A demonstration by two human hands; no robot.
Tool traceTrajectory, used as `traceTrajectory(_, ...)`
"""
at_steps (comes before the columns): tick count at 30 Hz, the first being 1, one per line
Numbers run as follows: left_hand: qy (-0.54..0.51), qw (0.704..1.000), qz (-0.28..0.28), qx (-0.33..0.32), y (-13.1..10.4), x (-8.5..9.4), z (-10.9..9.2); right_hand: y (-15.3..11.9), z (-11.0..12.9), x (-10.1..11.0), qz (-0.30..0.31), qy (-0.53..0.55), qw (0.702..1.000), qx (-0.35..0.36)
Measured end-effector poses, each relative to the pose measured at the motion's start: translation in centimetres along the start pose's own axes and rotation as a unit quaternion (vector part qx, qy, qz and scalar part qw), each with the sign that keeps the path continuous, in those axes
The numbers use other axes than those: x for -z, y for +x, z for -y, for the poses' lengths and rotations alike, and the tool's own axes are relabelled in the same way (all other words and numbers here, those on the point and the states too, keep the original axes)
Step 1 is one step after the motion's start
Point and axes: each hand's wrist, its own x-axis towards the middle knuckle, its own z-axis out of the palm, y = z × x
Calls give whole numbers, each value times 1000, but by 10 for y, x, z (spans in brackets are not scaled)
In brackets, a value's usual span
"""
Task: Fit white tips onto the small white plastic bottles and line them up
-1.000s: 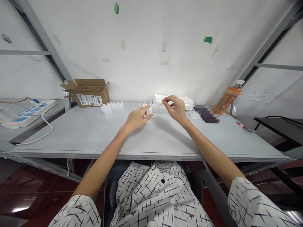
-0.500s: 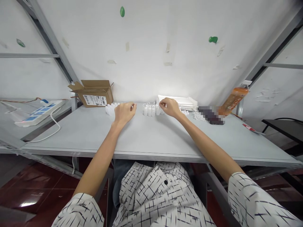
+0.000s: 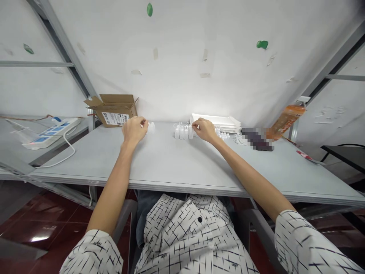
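Note:
My left hand is over a group of small white translucent pieces near the back left of the table. Its fingers are curled together, and what lies between them is hidden. My right hand pinches a small white plastic bottle at the right end of an upright row. Other small bottles of that row stand to its left, with loops at their tops. Beyond the right hand lie small white caps, partly covered by it.
An open cardboard box stands at the back left. White trays are stacked against the wall. Further right are white bits, a blurred dark object and an orange drink bottle. A power strip lies far left.
My left hand has moved left, from beside the white pieces to over them. My right hand stays at the end of the bottle row. The view has shifted slightly.

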Motion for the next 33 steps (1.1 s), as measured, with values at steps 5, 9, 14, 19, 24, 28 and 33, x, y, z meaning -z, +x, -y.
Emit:
traceTrajectory(5, 26, 999, -5, 40, 5, 1, 26, 1, -2, -1, 1, 11, 1000, 5)
traceTrajectory(9, 21, 998, 12, 58, 9, 3, 34, 1, -3, -2, -6, 20, 1000, 2)
traceTrajectory(14, 15, 997, 41, 66, 11, 2, 42, -2, 0, 1, -16, 21, 1000, 0)
traceTrajectory(19, -8, 996, 54, 76, 11, 1, 50, -11, 4, 8, -39, 10, 999, 11)
traceTrajectory(24, -37, 993, 58, 101, 12, 0, 52, -23, 0, 15, -62, 4, 998, 27)
traceTrajectory(28, -26, 991, 88, 96, 13, -3, 55, -25, -8, 17, -70, 1, 997, 19)
traceTrajectory(33, -21, 992, 92, 83, 13, -9, 60, -24, -11, 18, -74, -3, 997, 13)
